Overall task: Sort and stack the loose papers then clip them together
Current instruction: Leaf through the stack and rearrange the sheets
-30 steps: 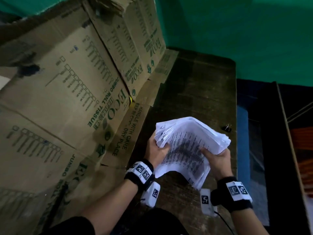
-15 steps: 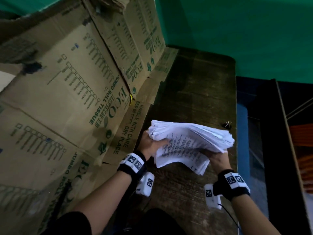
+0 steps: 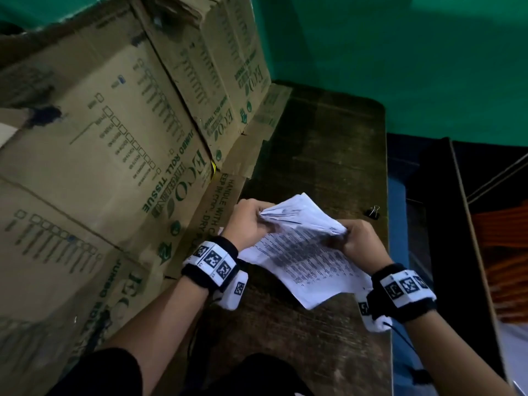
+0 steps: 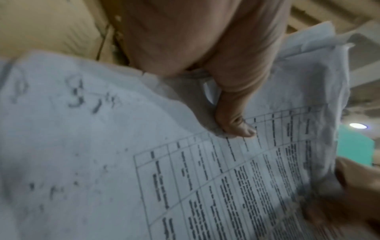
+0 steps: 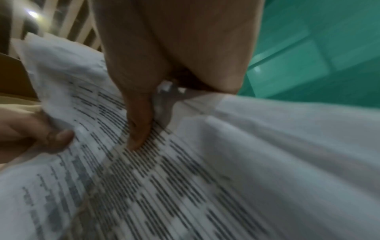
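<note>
A crumpled stack of printed white papers (image 3: 303, 252) is held over the dark wooden table (image 3: 328, 155). My left hand (image 3: 251, 224) grips its upper left corner, thumb on the top sheet. My right hand (image 3: 360, 241) grips the right edge, thumb pressed onto the print. The left wrist view shows the papers (image 4: 185, 162) with my left hand's thumb (image 4: 238, 126) on a printed table. In the right wrist view my right thumb (image 5: 137, 129) lies on the papers (image 5: 205, 178). A small black binder clip (image 3: 373, 211) sits on the table near its right edge, apart from both hands.
Large cardboard boxes (image 3: 114, 152) printed "ECO" stand along the table's left side, close to my left wrist. A green wall (image 3: 400, 52) rises behind the table. Past the table's right edge lie a blue strip (image 3: 395, 212) and a dark floor.
Both hands have drawn the stack closer and tilted it so its printed face shows toward me. The right hand has slid up the right edge. The clip has stayed put.
</note>
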`<state>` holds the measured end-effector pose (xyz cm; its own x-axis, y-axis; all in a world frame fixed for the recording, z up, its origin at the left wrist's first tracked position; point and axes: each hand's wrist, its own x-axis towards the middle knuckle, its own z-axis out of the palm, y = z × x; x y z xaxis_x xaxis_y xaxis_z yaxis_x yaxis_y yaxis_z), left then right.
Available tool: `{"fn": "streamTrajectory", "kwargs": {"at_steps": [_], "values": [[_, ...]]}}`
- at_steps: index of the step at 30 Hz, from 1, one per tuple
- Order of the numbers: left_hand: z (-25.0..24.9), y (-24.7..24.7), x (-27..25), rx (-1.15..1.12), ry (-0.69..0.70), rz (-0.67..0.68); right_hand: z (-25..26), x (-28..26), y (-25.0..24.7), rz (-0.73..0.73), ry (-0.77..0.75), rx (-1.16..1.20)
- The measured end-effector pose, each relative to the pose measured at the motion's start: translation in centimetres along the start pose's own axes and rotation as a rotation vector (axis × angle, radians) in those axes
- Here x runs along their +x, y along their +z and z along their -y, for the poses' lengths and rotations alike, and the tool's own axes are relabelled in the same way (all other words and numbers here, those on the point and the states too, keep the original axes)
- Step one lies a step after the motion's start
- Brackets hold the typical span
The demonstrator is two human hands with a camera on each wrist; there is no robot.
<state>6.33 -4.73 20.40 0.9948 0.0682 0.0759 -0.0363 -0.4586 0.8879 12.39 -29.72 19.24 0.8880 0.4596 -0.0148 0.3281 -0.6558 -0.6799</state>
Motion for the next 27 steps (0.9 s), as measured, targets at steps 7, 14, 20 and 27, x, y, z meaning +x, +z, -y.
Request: {"fn": "streamTrajectory", "kwargs": {"at_steps": [7, 14, 20, 27], "values": [[3.3, -3.4, -0.2, -0.313, -0.313, -0.112, -7.2, -3.9, -0.4, -0.120, 0.357, 0.137], [7.5, -2.3, -1.5, -0.464, -0.585, -0.256, -8.2, -5.2, 5.5, -0.090, 0.490, 1.002], [6.2, 1.2, -2.8, -0.375, -0.440, -0.608, -7.0, -4.2, 7.1, -0.370, 0.516, 0.723], [10.3, 2.6, -4.4, -0.190, -0.570, -0.402, -7.9, -5.2, 6.0, -0.281, 0.366, 0.542]]}}
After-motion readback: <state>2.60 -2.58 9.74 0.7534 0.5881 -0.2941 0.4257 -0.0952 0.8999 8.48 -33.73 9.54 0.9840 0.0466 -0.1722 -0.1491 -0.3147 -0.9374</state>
